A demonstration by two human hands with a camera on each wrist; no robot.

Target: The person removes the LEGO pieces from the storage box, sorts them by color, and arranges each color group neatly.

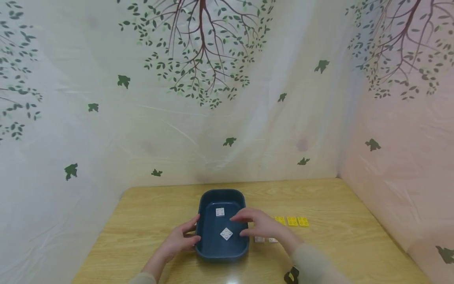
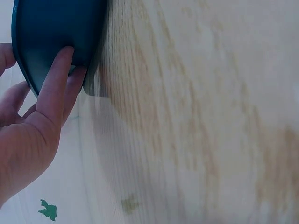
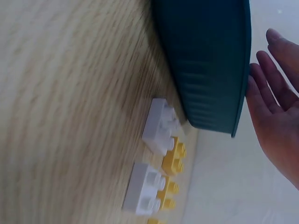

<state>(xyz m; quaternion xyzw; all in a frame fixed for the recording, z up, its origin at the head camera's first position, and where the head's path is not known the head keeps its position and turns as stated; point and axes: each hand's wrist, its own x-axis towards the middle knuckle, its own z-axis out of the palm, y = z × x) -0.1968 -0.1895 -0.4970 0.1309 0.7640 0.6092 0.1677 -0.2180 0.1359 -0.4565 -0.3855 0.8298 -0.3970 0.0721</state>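
Nearest, a left hand (image 1: 179,238) with straight fingers pressed to the left wall of a dark blue tray (image 1: 203,252); a right hand (image 1: 259,225), released, fingers extended over its right rim, holding nothing. Tray: mid-table, likely light, rigid, smooth plastic; best taken by both side walls. Inside, two white bricks (image 1: 226,233). Right of it, white bricks (image 3: 160,126); farther right, yellow bricks (image 1: 292,221). Beyond, a wooden table (image 1: 149,209).
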